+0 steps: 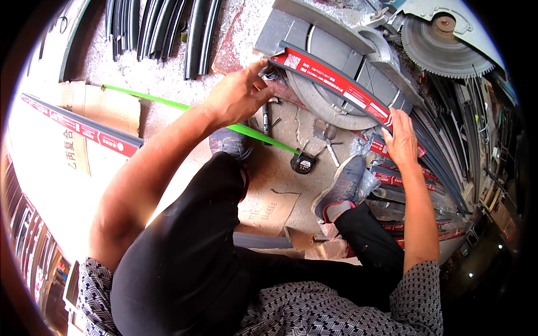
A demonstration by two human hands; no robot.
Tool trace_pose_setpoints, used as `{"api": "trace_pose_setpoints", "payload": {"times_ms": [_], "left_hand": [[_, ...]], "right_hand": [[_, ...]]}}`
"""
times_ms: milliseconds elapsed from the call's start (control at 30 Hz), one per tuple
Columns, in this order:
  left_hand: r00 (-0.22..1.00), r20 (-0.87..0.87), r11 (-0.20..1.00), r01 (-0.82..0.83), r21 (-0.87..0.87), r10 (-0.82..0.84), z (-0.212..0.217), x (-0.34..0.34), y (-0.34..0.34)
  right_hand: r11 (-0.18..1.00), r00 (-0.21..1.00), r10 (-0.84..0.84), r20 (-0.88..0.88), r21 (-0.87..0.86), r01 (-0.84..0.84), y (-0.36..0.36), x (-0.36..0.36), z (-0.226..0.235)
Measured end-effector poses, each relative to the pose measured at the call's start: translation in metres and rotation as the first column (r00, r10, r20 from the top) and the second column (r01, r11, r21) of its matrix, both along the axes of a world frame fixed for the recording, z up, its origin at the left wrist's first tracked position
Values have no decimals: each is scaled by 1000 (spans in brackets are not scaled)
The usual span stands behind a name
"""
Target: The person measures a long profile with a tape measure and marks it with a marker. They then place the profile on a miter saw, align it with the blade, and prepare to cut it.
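Note:
A dark grey profile strip with a red printed film (342,84) lies slanting across the grey bed of a mitre saw (330,31). My right hand (402,137) grips its lower right end, fingers on top and thumb at the near edge. At the other end, my left hand (238,92) has its index fingertip at the strip's tip, while the thumb stands apart below. The toothed saw blade (440,47) is raised at the upper right. A tape measure (303,162) lies on the floor between my shoes, its green blade (252,133) pulled out leftward beneath my left forearm.
Several black strips (162,28) lie at the far left. Another red-filmed strip (84,126) rests near cardboard (112,106) on the left. A marker (266,120) and small tools are by the saw base. Bundled profiles (448,145) crowd the right, beside my shoe (342,187).

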State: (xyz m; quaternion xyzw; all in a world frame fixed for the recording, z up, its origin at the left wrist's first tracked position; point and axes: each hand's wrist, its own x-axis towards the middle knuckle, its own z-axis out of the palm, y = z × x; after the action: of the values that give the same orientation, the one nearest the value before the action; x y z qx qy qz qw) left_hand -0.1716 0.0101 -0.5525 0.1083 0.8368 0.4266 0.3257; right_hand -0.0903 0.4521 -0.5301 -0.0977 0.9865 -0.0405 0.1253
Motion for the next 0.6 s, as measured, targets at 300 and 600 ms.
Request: {"api": "trace_pose_setpoints", "payload": {"times_ms": [300,600], "left_hand": [[988,-98,988,-112,106,122,13,2,0],[997,-66,994,19,-106,-26,9,-8,5]], "right_hand": [[997,1000,-6,-27,-78,4,-1,-1,20],[995,995,-58,80,-70,64,1,-19,12]]}}
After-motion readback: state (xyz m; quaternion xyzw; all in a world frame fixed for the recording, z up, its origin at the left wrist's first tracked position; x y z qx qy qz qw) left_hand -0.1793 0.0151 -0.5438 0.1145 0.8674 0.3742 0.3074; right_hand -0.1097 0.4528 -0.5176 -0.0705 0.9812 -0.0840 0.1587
